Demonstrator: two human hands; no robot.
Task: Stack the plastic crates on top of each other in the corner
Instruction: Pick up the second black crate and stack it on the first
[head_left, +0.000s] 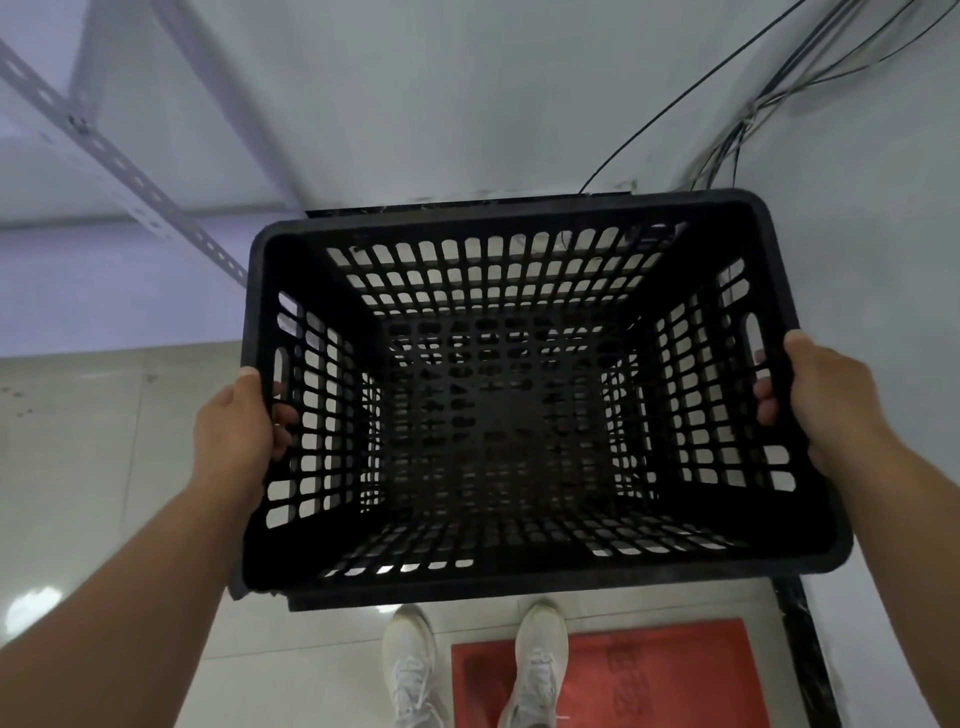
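Head view: black perforated rectangular plastic crate fills centre frame, w/ another crate's edge just visible beneath; left hand & right hand each clamped on a side handle slot. Prob light, stiff, empty; slots are the best grip

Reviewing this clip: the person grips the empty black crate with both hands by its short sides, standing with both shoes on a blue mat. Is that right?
Not quite. The mat is red, not blue, and only one shoe stands on it. The rest holds: the head view shows the left hand and right hand gripping the short sides of the empty black crate.
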